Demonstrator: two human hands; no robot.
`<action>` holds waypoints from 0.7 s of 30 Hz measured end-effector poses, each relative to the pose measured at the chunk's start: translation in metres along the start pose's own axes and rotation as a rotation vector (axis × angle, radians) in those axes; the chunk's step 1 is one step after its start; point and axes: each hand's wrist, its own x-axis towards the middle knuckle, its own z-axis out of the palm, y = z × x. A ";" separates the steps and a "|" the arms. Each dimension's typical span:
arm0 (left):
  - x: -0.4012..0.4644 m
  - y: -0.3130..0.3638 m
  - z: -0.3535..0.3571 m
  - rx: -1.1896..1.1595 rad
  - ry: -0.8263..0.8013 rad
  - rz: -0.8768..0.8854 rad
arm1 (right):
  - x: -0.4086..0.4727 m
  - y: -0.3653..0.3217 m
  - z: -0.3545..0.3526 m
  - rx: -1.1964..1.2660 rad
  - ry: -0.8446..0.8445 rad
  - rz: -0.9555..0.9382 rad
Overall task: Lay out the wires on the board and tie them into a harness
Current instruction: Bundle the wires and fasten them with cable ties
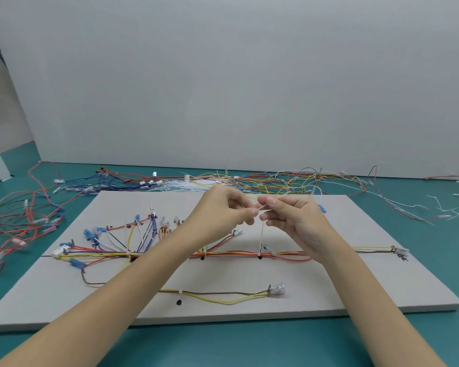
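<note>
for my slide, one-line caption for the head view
Both hands pull a white cable tie up from the wire bundle on the grey board.

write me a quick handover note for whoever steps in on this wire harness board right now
Left hand and right hand both pinch the free tail of a white cable tie looped round the main wire bundle on the grey board.
Done: wires routed along the board; ties already sit on the bundle at several points.
Left: cinch this tie and finish any remaining ones. Spare ties and loose wires lie on the green table.
</note>
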 end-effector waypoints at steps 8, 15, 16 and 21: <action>-0.001 -0.003 -0.005 -0.183 0.029 -0.111 | 0.002 0.002 -0.001 -0.137 0.233 -0.028; 0.000 0.001 -0.007 -0.339 0.075 -0.162 | 0.001 0.013 0.006 -0.939 0.403 -0.630; -0.001 0.001 -0.005 -0.351 0.067 -0.166 | 0.000 0.015 0.010 -1.011 0.335 -0.666; -0.002 0.006 0.002 -0.475 0.002 -0.150 | -0.002 0.011 0.019 -1.241 0.269 -0.883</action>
